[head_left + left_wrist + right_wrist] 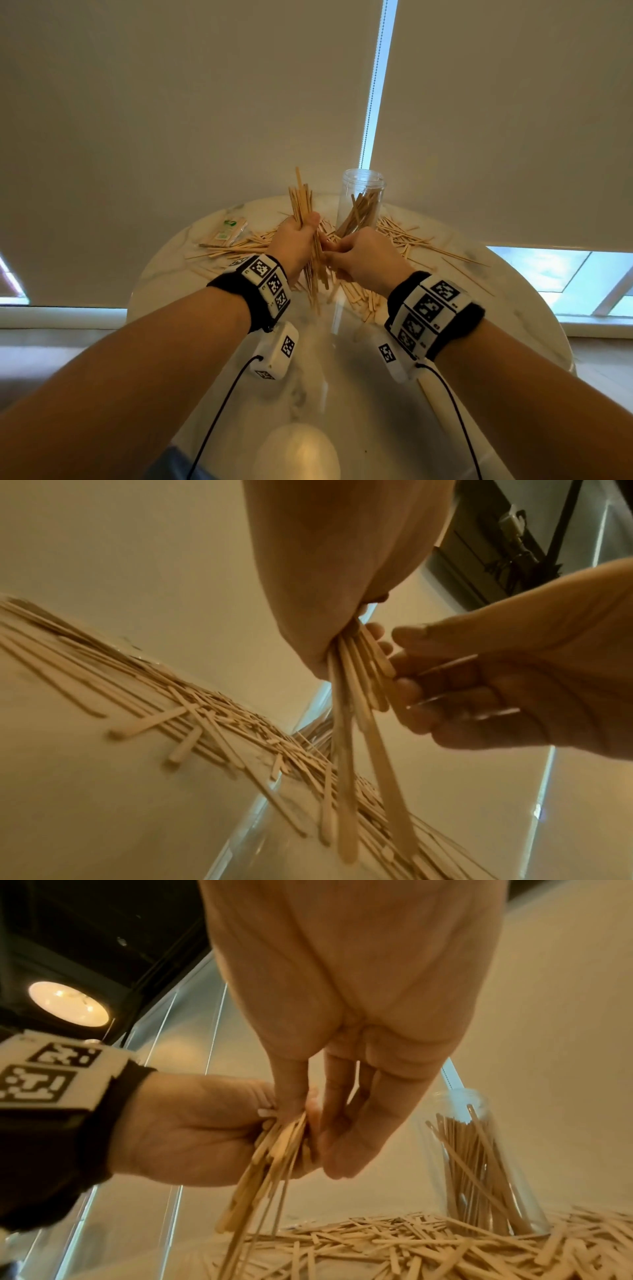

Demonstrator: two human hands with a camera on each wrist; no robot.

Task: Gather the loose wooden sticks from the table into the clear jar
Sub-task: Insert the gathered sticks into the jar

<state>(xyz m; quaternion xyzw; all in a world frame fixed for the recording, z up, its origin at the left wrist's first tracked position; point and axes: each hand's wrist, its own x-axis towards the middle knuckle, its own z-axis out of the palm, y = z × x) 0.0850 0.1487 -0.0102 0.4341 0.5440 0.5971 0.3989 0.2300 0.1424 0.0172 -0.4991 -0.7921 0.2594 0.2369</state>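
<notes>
Wooden sticks scattered loose in a band across the far half of a round, pale marble tabletop, too many to count, some reaching close to the rim at 2 o'clock. Near half of the tabletop bare and glossy, open room there for both forearms. One clear jar upright at 12 o'clock near the far edge, mouth open, partly filled with a leaning bunch of sticks. One flat wrapped packet lying at 10 o'clock, apart from the hands.

Left hand raised above the middle of the tabletop, fingers curled round one thick bundle of sticks, ends fanning out above the fist and trailing below it towards the surface. Right hand just beside it at 1 o'clock, fingers bent in against the lower part of the same bundle, pinching some of its sticks, as seen in the right wrist view. Two wrists, each with a black band and white marker blocks.

Beyond the tabletop, two cream roller blinds drawn nearly to the sill, a bright slit between them, daylight showing at the lower right. One round ceiling lamp lit overhead in the right wrist view.
</notes>
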